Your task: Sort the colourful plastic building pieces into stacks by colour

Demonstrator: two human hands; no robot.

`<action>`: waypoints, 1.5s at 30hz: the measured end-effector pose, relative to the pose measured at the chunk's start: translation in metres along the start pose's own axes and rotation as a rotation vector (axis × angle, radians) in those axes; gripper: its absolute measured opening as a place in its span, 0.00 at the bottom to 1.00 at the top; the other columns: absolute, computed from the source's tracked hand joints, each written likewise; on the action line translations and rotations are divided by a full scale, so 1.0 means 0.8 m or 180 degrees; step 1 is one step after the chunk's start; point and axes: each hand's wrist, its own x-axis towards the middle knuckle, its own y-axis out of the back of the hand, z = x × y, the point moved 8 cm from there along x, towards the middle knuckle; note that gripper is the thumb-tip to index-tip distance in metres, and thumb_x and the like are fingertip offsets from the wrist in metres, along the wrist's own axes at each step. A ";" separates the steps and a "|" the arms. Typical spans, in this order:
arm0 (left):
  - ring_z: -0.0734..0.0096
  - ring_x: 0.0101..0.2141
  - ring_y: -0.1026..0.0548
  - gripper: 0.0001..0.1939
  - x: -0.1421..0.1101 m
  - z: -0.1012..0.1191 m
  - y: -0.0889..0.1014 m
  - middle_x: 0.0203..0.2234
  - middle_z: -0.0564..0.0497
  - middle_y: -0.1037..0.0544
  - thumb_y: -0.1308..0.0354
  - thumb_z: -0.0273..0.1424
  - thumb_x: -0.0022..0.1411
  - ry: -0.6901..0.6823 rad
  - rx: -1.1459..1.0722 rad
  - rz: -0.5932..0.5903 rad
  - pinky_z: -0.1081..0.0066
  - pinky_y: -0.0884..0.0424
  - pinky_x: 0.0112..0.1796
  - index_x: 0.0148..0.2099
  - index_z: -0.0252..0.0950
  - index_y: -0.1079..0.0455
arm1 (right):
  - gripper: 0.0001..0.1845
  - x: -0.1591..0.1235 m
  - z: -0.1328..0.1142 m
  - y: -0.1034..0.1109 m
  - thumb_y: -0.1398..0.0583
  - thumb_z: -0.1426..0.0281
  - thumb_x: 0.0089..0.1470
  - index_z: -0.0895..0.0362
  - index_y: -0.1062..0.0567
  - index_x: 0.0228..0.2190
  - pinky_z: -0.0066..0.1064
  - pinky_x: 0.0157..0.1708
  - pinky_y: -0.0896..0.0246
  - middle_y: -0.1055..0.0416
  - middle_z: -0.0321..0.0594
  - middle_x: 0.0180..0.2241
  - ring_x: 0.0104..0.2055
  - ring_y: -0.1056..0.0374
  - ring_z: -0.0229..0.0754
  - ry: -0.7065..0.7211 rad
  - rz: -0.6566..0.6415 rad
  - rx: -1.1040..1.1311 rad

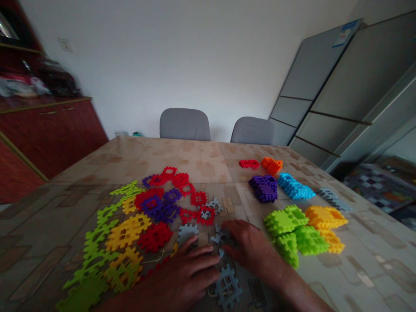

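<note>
Flat interlocking plastic tiles lie spread on the table (201, 162): green (97, 242), yellow (126, 232), red (182, 180) and purple (160, 206). My left hand (186, 271) lies flat with fingers stretched out, resting on grey tiles (186, 232). My right hand (247, 247) lies beside it, fingers extended over small grey tiles (218, 236). Another grey tile (227, 288) sits between my wrists. To the right stand assembled cubes: green (289, 232), yellow (325, 221), purple (264, 187), blue (294, 186), orange (272, 164).
Two grey chairs (184, 124) stand at the table's far edge. A red-brown cabinet (42, 134) is at the left, a grey refrigerator (341, 95) at the right. A flat red piece (249, 164) and a grey stack (333, 198) lie near the cubes.
</note>
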 end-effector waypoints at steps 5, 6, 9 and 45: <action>0.59 0.63 0.32 0.29 0.001 0.002 0.001 0.60 0.51 0.25 0.35 0.16 0.58 0.0059 0.0064 -0.0215 0.54 0.47 0.67 0.59 0.42 0.31 | 0.18 -0.003 0.001 0.011 0.37 0.76 0.56 0.58 0.24 0.49 0.41 0.49 0.33 0.24 0.47 0.44 0.48 0.27 0.52 0.0333 -0.0029 -0.0038; 0.58 0.63 0.32 0.29 0.001 0.001 0.002 0.60 0.51 0.25 0.35 0.16 0.58 0.0070 0.0061 -0.0224 0.53 0.47 0.67 0.58 0.42 0.30 | 0.19 -0.003 0.002 0.014 0.37 0.77 0.55 0.58 0.24 0.50 0.40 0.48 0.33 0.24 0.47 0.44 0.48 0.27 0.51 0.0412 -0.0024 -0.0027; 0.60 0.60 0.29 0.23 -0.001 -0.005 0.017 0.57 0.52 0.22 0.36 0.16 0.60 0.0089 0.0035 -0.0011 0.55 0.47 0.67 0.54 0.41 0.27 | 0.23 -0.002 0.004 0.018 0.38 0.79 0.52 0.58 0.26 0.51 0.39 0.47 0.33 0.25 0.47 0.45 0.47 0.28 0.50 0.0632 0.0035 0.0059; 0.47 0.47 0.24 0.23 0.075 -0.051 0.021 0.46 0.41 0.22 0.28 0.36 0.57 0.0982 0.0307 0.0187 0.53 0.26 0.48 0.52 0.34 0.26 | 0.20 -0.009 0.031 0.093 0.42 0.78 0.57 0.54 0.27 0.51 0.38 0.45 0.30 0.28 0.45 0.42 0.43 0.28 0.46 0.0867 0.1681 0.0548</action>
